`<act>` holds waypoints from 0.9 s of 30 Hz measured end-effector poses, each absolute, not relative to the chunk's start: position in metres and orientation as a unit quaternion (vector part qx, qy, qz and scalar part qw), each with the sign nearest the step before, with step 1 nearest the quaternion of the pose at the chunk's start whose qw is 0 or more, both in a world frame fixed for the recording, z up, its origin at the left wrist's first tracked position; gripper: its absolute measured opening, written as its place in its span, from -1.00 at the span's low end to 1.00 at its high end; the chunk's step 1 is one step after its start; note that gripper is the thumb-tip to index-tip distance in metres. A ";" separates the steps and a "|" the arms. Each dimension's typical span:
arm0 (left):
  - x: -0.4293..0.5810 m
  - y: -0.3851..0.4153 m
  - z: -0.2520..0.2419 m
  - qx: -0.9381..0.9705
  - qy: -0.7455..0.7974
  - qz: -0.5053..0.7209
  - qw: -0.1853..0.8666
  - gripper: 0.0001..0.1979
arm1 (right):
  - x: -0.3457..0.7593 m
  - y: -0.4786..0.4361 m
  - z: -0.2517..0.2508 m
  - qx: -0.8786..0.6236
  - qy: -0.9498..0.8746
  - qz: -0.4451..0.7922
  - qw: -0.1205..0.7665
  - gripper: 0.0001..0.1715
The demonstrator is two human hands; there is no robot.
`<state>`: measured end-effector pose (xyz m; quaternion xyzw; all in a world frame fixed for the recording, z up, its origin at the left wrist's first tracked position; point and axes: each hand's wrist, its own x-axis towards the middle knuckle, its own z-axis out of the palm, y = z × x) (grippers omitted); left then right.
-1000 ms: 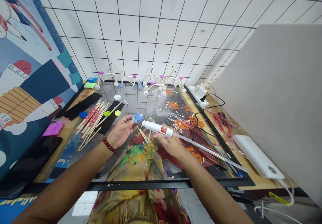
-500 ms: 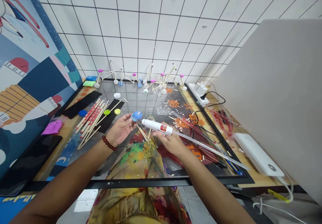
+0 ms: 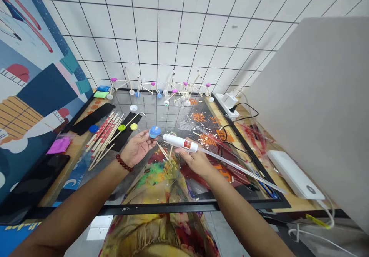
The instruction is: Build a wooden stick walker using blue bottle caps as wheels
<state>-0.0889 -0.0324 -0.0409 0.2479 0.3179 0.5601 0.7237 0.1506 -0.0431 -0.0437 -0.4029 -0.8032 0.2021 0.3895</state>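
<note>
My left hand (image 3: 137,147) pinches a blue bottle cap (image 3: 155,131) with thin wooden sticks (image 3: 163,151) hanging from it. A red bead bracelet circles that wrist. My right hand (image 3: 196,160) grips a white glue gun (image 3: 180,142) with a red band; a long clear glue stick (image 3: 242,170) trails out of its back toward the right. The gun's tip sits close to the blue cap, above the glass tabletop (image 3: 161,118).
A bundle of wooden sticks (image 3: 105,136) lies left with green and yellow caps (image 3: 127,127) and a blue cap (image 3: 93,128). Stick-and-cap models (image 3: 173,89) line the tiled wall. A power strip (image 3: 229,105), cables, a white device (image 3: 294,174) and a grey board (image 3: 317,107) stand right. A dark tablet (image 3: 34,184) lies left.
Both hands have kept their hold and risen slightly in view; the cap and glue gun tip remain close together. The camera has tilted a little.
</note>
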 end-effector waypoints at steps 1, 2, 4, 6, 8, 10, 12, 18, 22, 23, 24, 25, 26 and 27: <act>-0.089 -0.033 -0.040 0.252 0.319 0.559 0.723 -0.78 | 0.151 -0.043 -0.044 -0.409 -0.795 0.212 0.395 -0.43; -0.088 -0.033 -0.040 0.259 0.322 0.559 0.719 -0.76 | 0.151 -0.043 -0.045 -0.415 -0.785 0.222 0.403 -0.46; -0.087 -0.034 -0.039 0.284 0.336 0.569 0.695 -0.70 | 0.152 -0.042 -0.045 -0.429 -0.763 0.239 0.421 -0.50; -0.086 -0.034 -0.039 0.320 0.359 0.588 0.650 -0.61 | 0.153 -0.040 -0.046 -0.443 -0.745 0.243 0.436 -0.53; -0.086 -0.034 -0.039 0.368 0.381 0.609 0.590 -0.55 | 0.154 -0.039 -0.046 -0.453 -0.734 0.234 0.449 -0.56; -0.085 -0.034 -0.039 0.437 0.399 0.623 0.512 -0.53 | 0.155 -0.039 -0.047 -0.457 -0.730 0.225 0.456 -0.56; -0.086 -0.035 -0.041 0.518 0.415 0.626 0.410 -0.53 | 0.155 -0.040 -0.046 -0.456 -0.731 0.220 0.458 -0.54; -0.090 -0.038 -0.048 0.683 0.434 0.574 0.119 -0.59 | 0.153 -0.045 -0.043 -0.418 -0.758 0.240 0.439 -0.56; -0.091 -0.039 -0.047 0.728 0.407 0.551 0.017 -0.59 | 0.151 -0.045 -0.043 -0.419 -0.763 0.244 0.426 -0.56; -0.091 -0.039 -0.046 0.736 0.401 0.545 0.004 -0.59 | 0.151 -0.045 -0.043 -0.417 -0.767 0.239 0.425 -0.55; -0.091 -0.039 -0.045 0.743 0.395 0.540 -0.005 -0.59 | 0.151 -0.044 -0.044 -0.413 -0.771 0.233 0.425 -0.53; -0.090 -0.040 -0.043 0.749 0.389 0.537 -0.011 -0.58 | 0.151 -0.044 -0.044 -0.408 -0.776 0.229 0.423 -0.51; -0.090 -0.040 -0.042 0.753 0.385 0.534 -0.016 -0.58 | 0.150 -0.044 -0.044 -0.402 -0.780 0.228 0.422 -0.50; -0.090 -0.041 -0.041 0.755 0.382 0.532 -0.020 -0.58 | 0.150 -0.044 -0.044 -0.398 -0.782 0.229 0.421 -0.50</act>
